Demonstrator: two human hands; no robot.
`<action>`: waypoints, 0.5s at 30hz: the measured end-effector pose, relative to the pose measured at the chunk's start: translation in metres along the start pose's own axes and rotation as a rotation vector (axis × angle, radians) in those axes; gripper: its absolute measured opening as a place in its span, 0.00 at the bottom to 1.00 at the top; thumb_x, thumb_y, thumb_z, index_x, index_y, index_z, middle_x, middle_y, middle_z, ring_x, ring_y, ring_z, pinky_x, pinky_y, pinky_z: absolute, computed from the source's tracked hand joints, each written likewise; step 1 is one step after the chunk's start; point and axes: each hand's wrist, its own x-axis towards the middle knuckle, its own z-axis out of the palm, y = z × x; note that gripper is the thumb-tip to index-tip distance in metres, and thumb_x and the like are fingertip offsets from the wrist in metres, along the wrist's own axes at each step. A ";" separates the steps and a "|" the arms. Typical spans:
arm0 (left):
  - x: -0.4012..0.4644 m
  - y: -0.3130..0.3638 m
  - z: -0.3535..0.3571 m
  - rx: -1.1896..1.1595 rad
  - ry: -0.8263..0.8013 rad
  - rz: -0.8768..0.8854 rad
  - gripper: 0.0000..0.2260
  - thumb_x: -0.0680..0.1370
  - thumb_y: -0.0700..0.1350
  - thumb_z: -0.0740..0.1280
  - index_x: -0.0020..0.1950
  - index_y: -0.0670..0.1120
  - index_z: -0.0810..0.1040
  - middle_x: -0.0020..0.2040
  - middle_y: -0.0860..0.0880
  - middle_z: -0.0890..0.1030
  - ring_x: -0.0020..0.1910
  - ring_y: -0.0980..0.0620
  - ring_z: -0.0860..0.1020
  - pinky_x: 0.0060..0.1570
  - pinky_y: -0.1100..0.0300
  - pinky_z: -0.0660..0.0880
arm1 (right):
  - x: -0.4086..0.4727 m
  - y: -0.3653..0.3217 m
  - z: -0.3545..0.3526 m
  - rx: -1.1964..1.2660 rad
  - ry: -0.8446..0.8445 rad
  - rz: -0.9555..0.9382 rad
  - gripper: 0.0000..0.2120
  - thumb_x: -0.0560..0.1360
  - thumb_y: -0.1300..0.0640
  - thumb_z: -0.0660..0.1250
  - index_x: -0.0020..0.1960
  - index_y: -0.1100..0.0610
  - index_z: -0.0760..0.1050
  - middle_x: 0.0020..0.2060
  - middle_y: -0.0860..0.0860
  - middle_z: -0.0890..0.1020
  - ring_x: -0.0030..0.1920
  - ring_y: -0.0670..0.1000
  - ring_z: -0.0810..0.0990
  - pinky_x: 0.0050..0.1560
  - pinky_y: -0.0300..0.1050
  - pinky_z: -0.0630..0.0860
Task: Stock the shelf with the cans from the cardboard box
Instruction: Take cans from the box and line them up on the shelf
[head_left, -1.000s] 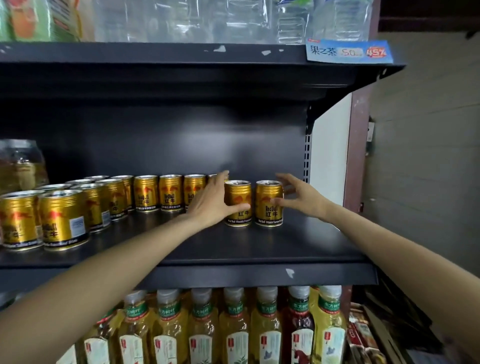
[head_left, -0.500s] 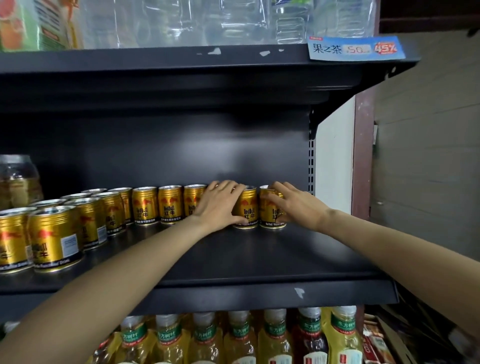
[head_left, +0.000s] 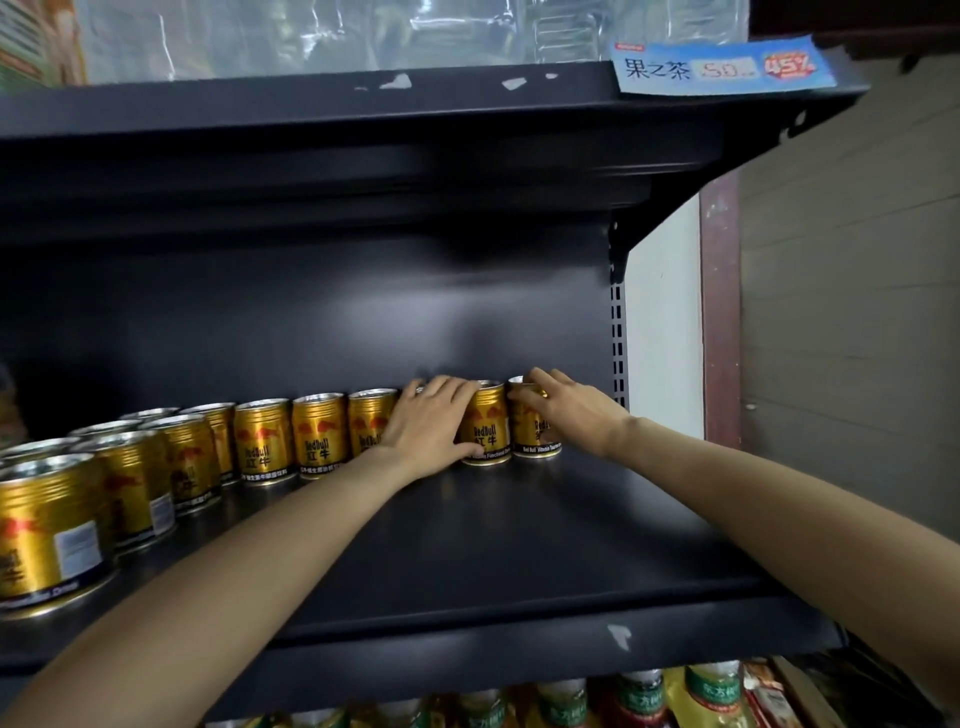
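Several gold cans stand in a row along the back of the dark shelf (head_left: 519, 545). My left hand (head_left: 431, 426) wraps around one gold can (head_left: 488, 431) near the row's right end, thumb at its base. My right hand (head_left: 571, 410) grips the last gold can (head_left: 532, 434) on the right, fingers over its rim. Both cans stand upright on the shelf, touching each other, close to the back panel. More gold cans (head_left: 317, 436) run to the left, with a second row (head_left: 47, 530) nearer the front edge at the left. The cardboard box is out of view.
Above is another shelf with clear plastic-wrapped bottles (head_left: 311, 36) and a blue price tag (head_left: 722, 67). Below, tea bottles (head_left: 711, 691) with green caps line the lower shelf. A slotted upright (head_left: 616, 343) and a wall (head_left: 852, 338) bound the right side.
Both hands have pushed their two cans back toward the rear panel, into line with the row. The camera has tilted up and come closer to the shelf.
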 end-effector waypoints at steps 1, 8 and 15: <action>0.002 0.000 0.002 -0.013 -0.008 -0.010 0.37 0.72 0.63 0.65 0.75 0.49 0.55 0.73 0.50 0.63 0.73 0.50 0.59 0.70 0.50 0.56 | 0.000 0.001 0.001 0.007 0.004 -0.004 0.33 0.74 0.60 0.67 0.75 0.53 0.56 0.69 0.56 0.62 0.68 0.57 0.64 0.58 0.50 0.75; 0.002 0.000 0.004 -0.040 -0.020 -0.051 0.38 0.73 0.62 0.65 0.76 0.50 0.53 0.74 0.50 0.62 0.73 0.50 0.59 0.70 0.49 0.58 | -0.005 0.002 0.003 0.079 -0.018 -0.011 0.36 0.75 0.52 0.67 0.76 0.55 0.52 0.73 0.54 0.60 0.73 0.56 0.58 0.71 0.48 0.61; -0.013 -0.001 -0.032 -0.168 -0.087 -0.092 0.31 0.76 0.57 0.63 0.75 0.49 0.57 0.75 0.50 0.62 0.74 0.51 0.57 0.70 0.51 0.57 | -0.028 -0.004 -0.032 0.114 -0.003 0.013 0.34 0.76 0.49 0.65 0.76 0.53 0.52 0.76 0.51 0.57 0.76 0.52 0.53 0.74 0.49 0.52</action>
